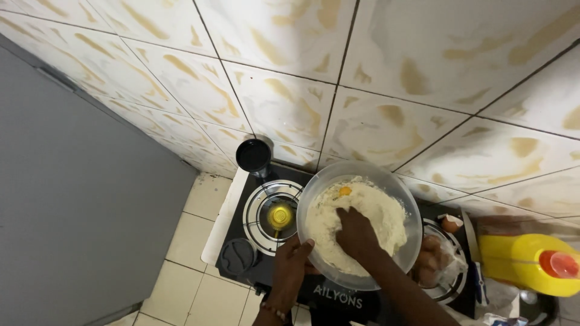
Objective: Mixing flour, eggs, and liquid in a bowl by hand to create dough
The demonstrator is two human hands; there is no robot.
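A clear bowl (314, 193) of white flour (377, 208) with an egg yolk (345, 191) on top rests over a black two-burner gas stove (241, 217). My right hand (355, 232) is down in the flour, fingers curled into it. My left hand (292, 265) grips the bowl's near rim from the left side.
The left burner (275, 214) has a yellow centre. A black cup (254, 156) stands behind it, and a black knob (237, 255) is at the stove's front left. A bag of eggs (432, 253) lies on the right burner, beside a yellow bottle with a red cap (525, 259). Tiled wall behind; grey panel (78, 199) to the left.
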